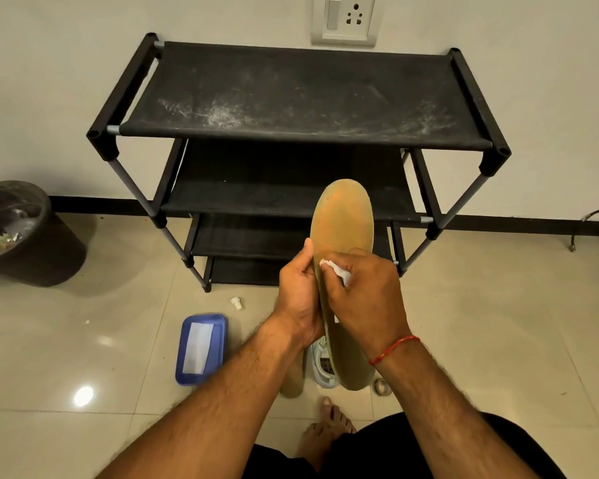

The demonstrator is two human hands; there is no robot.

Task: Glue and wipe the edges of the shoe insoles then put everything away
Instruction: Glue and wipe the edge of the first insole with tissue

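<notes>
Tan insole (343, 219) held upright at frame centre, in front of shoe rack (291, 98). Left hand (296, 292) grips its left edge mid-length. Right hand (370, 299) pinches white tissue (336, 271) against its face. Probably light, bendy foam with tacky edges: support mid-length.

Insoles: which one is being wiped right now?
The raised insole: left hand grips it, right hand presses a white wipe on it. The other insole lies on the floor.

shoe rack (301, 98) ahead, bin (18, 233) left, bare floor (498, 305) right
</notes>
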